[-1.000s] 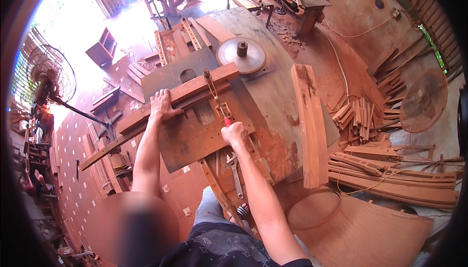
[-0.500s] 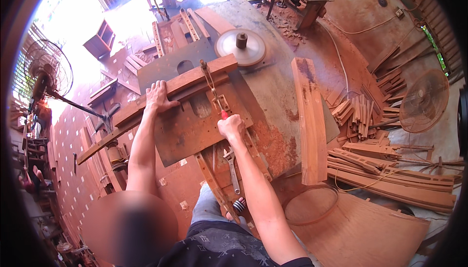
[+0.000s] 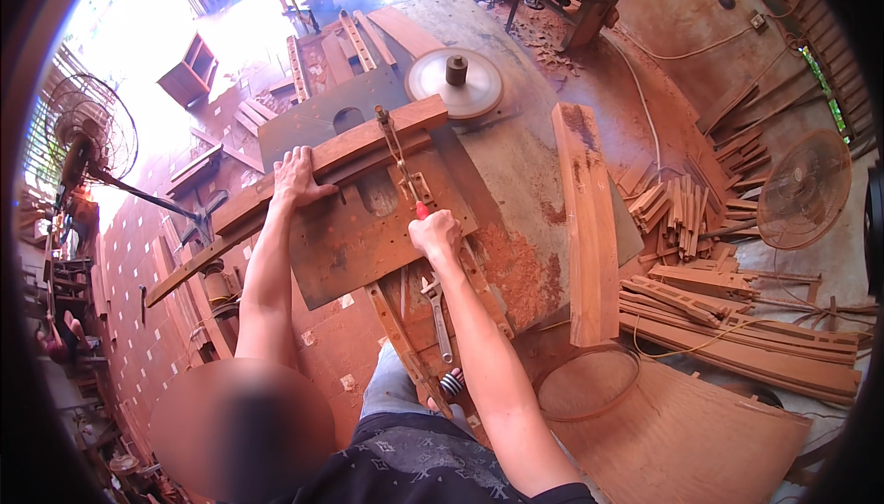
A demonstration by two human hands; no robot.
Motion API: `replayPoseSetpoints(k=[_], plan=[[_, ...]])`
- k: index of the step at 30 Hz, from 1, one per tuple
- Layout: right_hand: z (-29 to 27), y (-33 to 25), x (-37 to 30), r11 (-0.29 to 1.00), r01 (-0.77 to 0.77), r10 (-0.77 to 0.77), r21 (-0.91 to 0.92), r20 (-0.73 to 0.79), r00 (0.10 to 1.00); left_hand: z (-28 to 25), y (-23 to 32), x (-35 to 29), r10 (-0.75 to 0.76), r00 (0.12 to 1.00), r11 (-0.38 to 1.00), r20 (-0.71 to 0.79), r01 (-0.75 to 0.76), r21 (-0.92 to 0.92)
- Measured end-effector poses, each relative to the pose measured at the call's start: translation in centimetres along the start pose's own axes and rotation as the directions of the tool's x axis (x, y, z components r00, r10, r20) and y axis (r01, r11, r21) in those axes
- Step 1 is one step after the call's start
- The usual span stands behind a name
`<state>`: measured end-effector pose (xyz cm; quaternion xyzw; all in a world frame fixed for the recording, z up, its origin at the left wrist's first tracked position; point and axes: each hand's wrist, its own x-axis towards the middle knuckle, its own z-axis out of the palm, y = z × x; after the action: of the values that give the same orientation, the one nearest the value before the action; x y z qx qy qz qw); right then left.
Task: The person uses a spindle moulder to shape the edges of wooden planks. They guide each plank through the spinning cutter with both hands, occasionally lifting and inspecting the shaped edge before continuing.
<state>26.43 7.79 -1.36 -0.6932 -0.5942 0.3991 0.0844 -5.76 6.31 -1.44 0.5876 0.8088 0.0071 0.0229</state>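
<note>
A long wooden beam [image 3: 368, 136] lies across a brown sliding plate [image 3: 345, 251], its right end beside a blurred, round saw blade [image 3: 433, 88] on an upright spindle. My left hand [image 3: 296, 180] grips the beam left of its middle, fingers over the top and thumb stretched along the near side. My right hand [image 3: 435, 231] is closed round the red handle of a metal toggle clamp [image 3: 405, 168], whose far end reaches over the beam. Below that hand, an adjustable wrench [image 3: 438, 320] lies between two wooden rails [image 3: 405, 343].
A thick timber [image 3: 587, 228] rests on the right of the machine table [image 3: 516, 168], near heaped sawdust [image 3: 520, 274]. Stacked wood strips [image 3: 737, 329] and a fan guard [image 3: 804, 191] lie farther right. Another fan [image 3: 81, 136] stands at left.
The plate, beam and both my hands have shifted slightly away from me, with the beam's right end still beside the blade. Both grips look the same.
</note>
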Motion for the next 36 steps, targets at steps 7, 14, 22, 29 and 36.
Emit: replayPoseSetpoints(k=[7,14,22,29,36], plan=[[-0.1,-0.3,-0.1,1.0,-0.014,0.014,-0.005,0.003,1.0,-0.1,0.0,0.1,-0.007,1.0,1.0,0.014,0.007,-0.001],[0.3,-0.3,0.4,1.0,-0.002,0.002,-0.017,-0.002,1.0,0.1,-0.1,0.2,-0.004,1.0,1.0,0.008,0.004,0.006],[0.6,-0.1,0.8,1.0,-0.003,0.003,-0.001,0.005,1.0,0.1,-0.2,0.5,-0.004,1.0,1.0,0.012,0.004,0.01],[0.0,-0.9,0.3,1.0,-0.007,0.007,0.014,-0.019,1.0,0.1,-0.5,0.7,-0.002,1.0,1.0,0.007,0.002,0.004],[-0.1,-0.9,0.3,1.0,-0.018,0.018,0.013,0.004,1.0,0.1,-0.5,0.9,-0.003,1.0,1.0,0.007,0.003,0.011]])
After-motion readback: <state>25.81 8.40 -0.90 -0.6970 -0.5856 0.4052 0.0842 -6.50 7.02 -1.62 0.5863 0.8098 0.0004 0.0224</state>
